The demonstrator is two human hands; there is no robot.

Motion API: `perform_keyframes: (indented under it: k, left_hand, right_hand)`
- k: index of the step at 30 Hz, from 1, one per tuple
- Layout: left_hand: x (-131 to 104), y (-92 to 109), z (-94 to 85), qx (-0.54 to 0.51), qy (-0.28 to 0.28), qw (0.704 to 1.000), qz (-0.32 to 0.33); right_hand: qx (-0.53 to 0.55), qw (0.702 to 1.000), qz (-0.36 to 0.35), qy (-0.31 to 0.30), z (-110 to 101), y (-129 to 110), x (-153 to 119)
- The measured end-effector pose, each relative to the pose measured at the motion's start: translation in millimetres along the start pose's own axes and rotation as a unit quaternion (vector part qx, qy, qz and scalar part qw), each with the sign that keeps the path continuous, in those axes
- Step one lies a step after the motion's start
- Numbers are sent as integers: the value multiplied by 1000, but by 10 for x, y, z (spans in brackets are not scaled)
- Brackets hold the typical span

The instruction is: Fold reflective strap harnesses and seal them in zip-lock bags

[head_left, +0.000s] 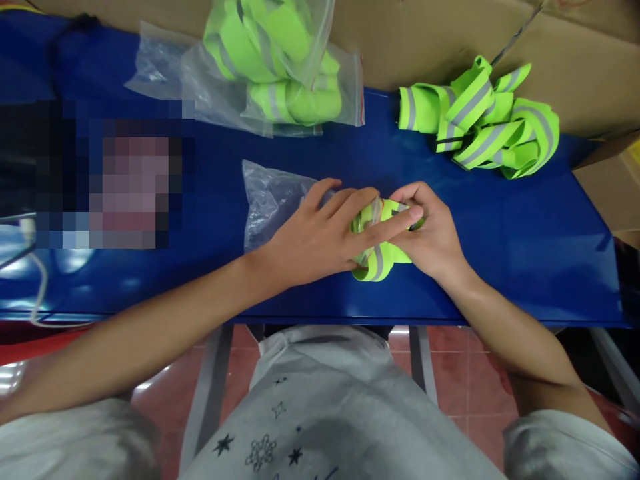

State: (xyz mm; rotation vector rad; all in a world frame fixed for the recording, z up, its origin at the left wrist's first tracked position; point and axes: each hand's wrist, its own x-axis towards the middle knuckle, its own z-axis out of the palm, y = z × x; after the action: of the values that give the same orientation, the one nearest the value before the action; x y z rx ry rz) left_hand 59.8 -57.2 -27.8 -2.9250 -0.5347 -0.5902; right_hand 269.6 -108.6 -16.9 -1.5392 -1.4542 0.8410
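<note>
A clear plastic bag [275, 200] lies on the blue table, its right end under my left hand [325, 233]. At that end sits a folded neon-yellow reflective strap [377, 263], partly inside the bag's mouth. My left hand lies over the bag and strap, fingers spread, with the index finger reaching toward my right hand. My right hand [430, 230] pinches the strap's right side between thumb and fingers. Both hands hide part of the strap.
Bagged yellow straps [295, 100] lie at the back of the blue table [210, 220]. Loose yellow reflective straps [480, 127] are heaped at the back right, against a cardboard box [385, 47]. A white cable [43, 287] runs at the left, near a pixelated area.
</note>
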Motion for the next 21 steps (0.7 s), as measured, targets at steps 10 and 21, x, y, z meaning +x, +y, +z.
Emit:
perform_keyframes:
  k: [10, 21]
  left_hand:
    - [1, -71, 3, -68, -18, 996, -52]
    - [-3, -172, -76, -137, -47, 989, -13]
  right_hand:
    - [-68, 975, -75, -197, -160, -105, -113]
    - [-31, 995, -15, -95, -203, -21, 16]
